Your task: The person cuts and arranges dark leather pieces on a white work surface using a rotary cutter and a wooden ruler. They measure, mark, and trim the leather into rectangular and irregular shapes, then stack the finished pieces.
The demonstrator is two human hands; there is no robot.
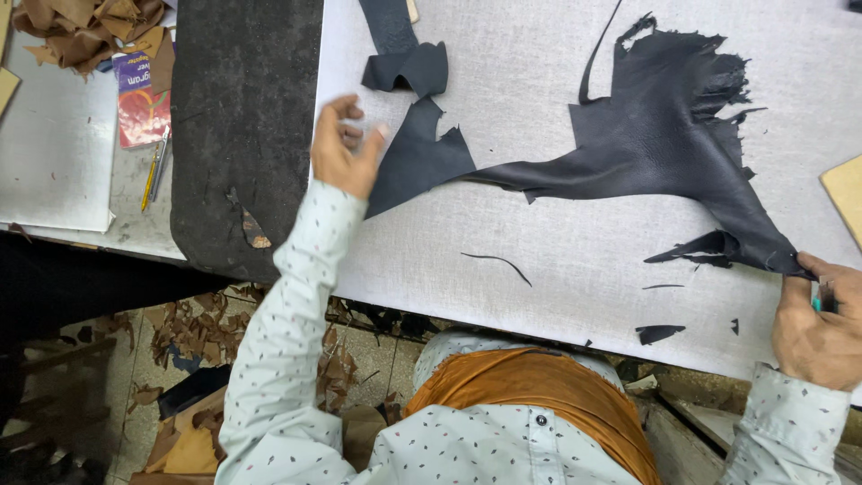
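A large ragged piece of black leather [664,135] lies spread on the white cutting board [557,269]. My left hand [344,148] pinches its left pointed end between thumb and fingers. Near the board's front right edge, my right hand [813,328] grips the leather's right corner and also holds a small tool with a green handle [819,303]. The leather stretches between both hands. A separate folded black strip [404,58] rests above my left hand.
Small black offcuts [658,333] and thin slivers [499,263] lie on the board. A dark mat [242,126] sits to the left, beside pencils [153,171], a red packet [142,103] and brown leather scraps [81,27]. A tan card [846,193] is at the right edge. Scraps litter the floor.
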